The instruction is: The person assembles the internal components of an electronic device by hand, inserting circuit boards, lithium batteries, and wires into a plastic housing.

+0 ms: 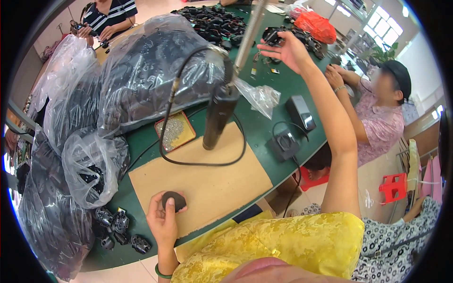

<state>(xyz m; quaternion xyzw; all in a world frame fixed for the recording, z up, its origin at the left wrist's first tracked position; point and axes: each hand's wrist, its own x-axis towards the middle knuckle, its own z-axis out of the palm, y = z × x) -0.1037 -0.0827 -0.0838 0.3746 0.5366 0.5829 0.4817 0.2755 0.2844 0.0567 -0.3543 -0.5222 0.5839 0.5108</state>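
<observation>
My left hand (163, 220) is closed on a round black disc-shaped part (173, 202), pinched between thumb and fingers above the near left of a tan board (222, 177). My right arm stretches to the far side of the green table (255, 106). Between the thumb and fingers of my right hand (291, 51) is a small black plastic part (272, 36); the other fingers are stretched out. A dark electric screwdriver (221, 111) hangs upright from a coiled spring (249, 35) over the board, its black cord looping around it.
A red-rimmed tray (175, 132) of small metal screws borders the board. Large clear bags (155, 70) of black parts fill the left. Loose black parts (113, 224) lie nearby. A black power adapter (284, 144) stands right. Other people (380, 104) sit around the table.
</observation>
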